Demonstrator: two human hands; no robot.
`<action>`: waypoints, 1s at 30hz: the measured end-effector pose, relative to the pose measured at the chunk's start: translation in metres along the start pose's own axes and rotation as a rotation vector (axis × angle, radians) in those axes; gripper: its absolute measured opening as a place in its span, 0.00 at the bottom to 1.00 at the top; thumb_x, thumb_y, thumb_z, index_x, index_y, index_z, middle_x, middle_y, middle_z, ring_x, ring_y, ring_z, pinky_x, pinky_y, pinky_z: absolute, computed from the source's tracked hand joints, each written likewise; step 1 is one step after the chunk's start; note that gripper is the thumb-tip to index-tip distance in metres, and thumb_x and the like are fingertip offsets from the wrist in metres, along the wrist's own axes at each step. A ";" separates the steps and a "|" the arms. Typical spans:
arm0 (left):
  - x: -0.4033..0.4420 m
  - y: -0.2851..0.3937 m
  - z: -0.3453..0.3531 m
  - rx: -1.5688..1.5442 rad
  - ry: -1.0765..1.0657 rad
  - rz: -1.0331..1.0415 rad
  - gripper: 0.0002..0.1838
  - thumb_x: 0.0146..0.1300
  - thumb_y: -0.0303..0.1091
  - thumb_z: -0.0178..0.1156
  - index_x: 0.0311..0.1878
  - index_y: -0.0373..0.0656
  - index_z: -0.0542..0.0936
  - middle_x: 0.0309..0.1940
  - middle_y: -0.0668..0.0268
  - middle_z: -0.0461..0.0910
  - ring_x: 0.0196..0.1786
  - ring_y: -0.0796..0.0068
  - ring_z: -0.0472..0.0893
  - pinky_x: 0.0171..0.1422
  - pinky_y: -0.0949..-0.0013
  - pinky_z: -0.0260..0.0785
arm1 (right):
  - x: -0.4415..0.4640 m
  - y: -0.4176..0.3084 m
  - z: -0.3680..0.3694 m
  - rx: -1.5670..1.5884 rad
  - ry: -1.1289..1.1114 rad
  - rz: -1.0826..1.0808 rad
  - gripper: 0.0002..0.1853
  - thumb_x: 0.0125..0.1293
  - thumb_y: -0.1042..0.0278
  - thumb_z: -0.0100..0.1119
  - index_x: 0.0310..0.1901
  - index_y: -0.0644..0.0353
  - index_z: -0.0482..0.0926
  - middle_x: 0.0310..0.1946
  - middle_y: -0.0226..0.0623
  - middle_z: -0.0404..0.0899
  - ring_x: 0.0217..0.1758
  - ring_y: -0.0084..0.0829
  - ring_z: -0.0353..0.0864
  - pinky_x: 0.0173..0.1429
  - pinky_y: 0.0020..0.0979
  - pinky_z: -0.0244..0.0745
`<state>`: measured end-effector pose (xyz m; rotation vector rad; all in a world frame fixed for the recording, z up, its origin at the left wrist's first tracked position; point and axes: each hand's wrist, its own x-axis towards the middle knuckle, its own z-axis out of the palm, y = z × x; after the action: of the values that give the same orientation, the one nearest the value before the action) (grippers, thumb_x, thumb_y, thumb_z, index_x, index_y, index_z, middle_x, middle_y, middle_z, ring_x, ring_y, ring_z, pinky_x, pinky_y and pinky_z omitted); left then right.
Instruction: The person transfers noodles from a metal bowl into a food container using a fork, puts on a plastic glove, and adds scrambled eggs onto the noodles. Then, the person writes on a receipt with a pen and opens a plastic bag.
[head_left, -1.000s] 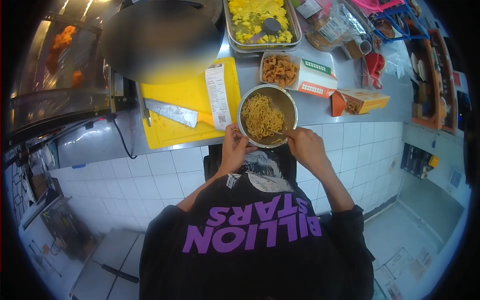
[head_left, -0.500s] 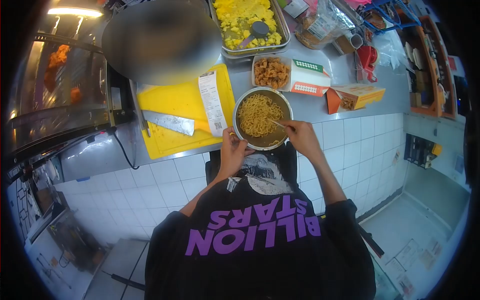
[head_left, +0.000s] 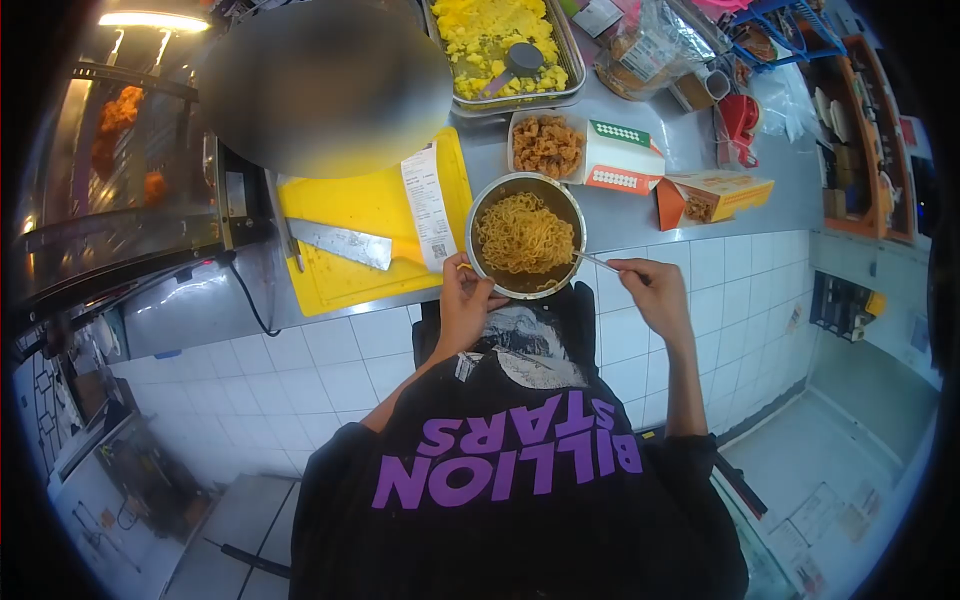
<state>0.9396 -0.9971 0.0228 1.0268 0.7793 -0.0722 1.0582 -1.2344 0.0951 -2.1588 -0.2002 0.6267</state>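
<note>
A steel bowl (head_left: 474,262) of cooked noodles (head_left: 525,232) sits at the front edge of the counter. My left hand (head_left: 468,303) grips the bowl's near-left rim, fingers closed against it. In my right hand (head_left: 652,295), pinched between thumb and fingers, is a slim metal utensil (head_left: 597,262). Its far end reaches over the bowl's right rim into the noodles, so I cannot tell whether it is a fork or a spoon. Left of the bowl, a yellow cutting board (head_left: 340,285) carries a knife (head_left: 345,243) and a printed receipt (head_left: 428,205).
Behind the bowl stands an open box of fried chicken pieces (head_left: 547,146). An orange carton (head_left: 715,198) lies to its right. A tray of yellow scrambled egg (head_left: 480,40) with a scoop (head_left: 522,60) is farther back. A glass warming cabinet (head_left: 130,180) stands at left.
My right hand has moved right and slightly down, drawing the utensil out toward the bowl's right rim. The noodles have shifted in the bowl. My left hand stays on the rim.
</note>
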 end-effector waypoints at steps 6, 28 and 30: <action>0.001 -0.002 -0.004 -0.006 -0.017 0.007 0.21 0.64 0.22 0.52 0.57 0.44 0.58 0.42 0.58 0.70 0.38 0.63 0.83 0.42 0.64 0.82 | -0.016 -0.049 -0.033 -0.146 0.039 -0.065 0.12 0.57 0.76 0.55 0.42 0.61 0.85 0.21 0.37 0.77 0.23 0.22 0.71 0.30 0.25 0.66; 0.004 0.001 0.002 0.059 0.045 0.005 0.19 0.60 0.21 0.55 0.51 0.43 0.60 0.49 0.54 0.70 0.31 0.69 0.81 0.33 0.72 0.79 | -0.004 -0.015 0.030 -0.529 -0.068 -0.087 0.13 0.64 0.72 0.50 0.50 0.60 0.75 0.41 0.44 0.79 0.47 0.45 0.79 0.50 0.43 0.75; 0.001 0.003 0.006 0.035 0.064 -0.004 0.18 0.59 0.21 0.54 0.49 0.44 0.60 0.48 0.55 0.70 0.31 0.69 0.80 0.33 0.72 0.78 | -0.007 -0.005 0.019 -0.509 -0.059 -0.062 0.13 0.64 0.70 0.51 0.50 0.61 0.73 0.42 0.45 0.79 0.49 0.44 0.78 0.50 0.42 0.75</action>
<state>0.9452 -0.9995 0.0260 1.0651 0.8411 -0.0570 1.0431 -1.2204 0.0921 -2.6080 -0.5016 0.6559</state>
